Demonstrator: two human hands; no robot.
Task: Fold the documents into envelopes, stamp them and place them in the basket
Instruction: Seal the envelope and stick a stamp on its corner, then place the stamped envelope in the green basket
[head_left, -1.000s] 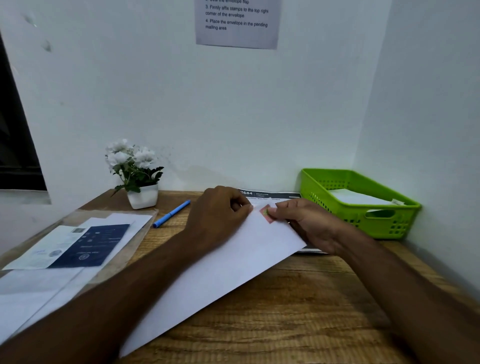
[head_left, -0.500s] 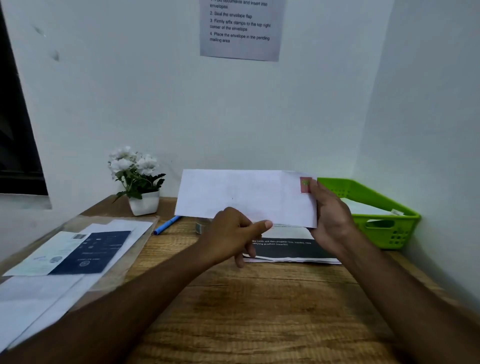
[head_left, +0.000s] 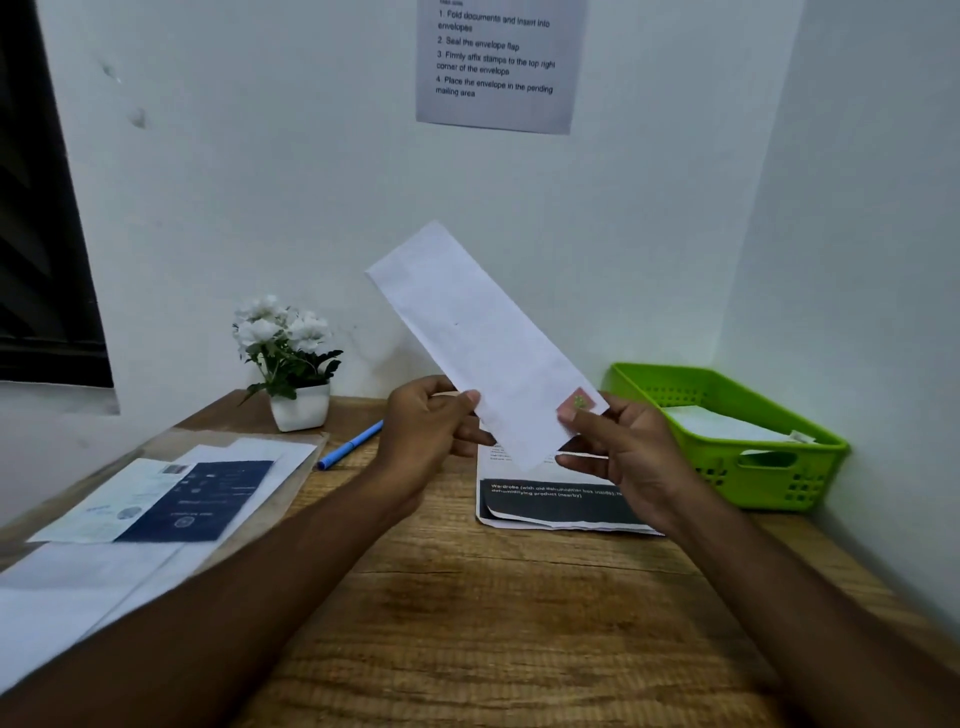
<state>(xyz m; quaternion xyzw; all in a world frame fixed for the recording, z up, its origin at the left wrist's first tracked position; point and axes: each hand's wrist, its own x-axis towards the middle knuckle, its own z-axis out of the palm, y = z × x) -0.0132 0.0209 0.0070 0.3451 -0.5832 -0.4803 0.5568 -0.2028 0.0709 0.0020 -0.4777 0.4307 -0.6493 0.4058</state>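
The white envelope (head_left: 483, 343) is held in the air above the table (head_left: 493, 613), tilted so its free end points to about 11 o'clock and its stamped end lies low between the hands. The left grip (head_left: 426, 431) pinches the long edge near the low end, thumb on the front and fingers curled behind. The right grip (head_left: 628, 452) pinches the stamped corner, the thumb pressed right beside the reddish stamp (head_left: 577, 402).

The envelope looks light and thin. It stands out straight from the hands without drooping, so the folded sheet inside probably stiffens it. Paper this smooth would likely slip from a loose hold and crease under a hard one; a flat pinch near an edge or corner, as here, seems the safe place to take it. Whether the stamp is fully stuck cannot be told.

The green basket (head_left: 779, 480) sits at 2 o'clock against the right wall, with a white envelope (head_left: 727, 423) already lying inside. A printed document (head_left: 561, 506) lies on the wood-grain table just under the hands. At 10 o'clock stand a potted plant (head_left: 300, 408) and a blue pen (head_left: 350, 445); at 8 o'clock lies a stack of papers (head_left: 176, 493). A notice (head_left: 498, 62) hangs on the white wall at 12 o'clock.
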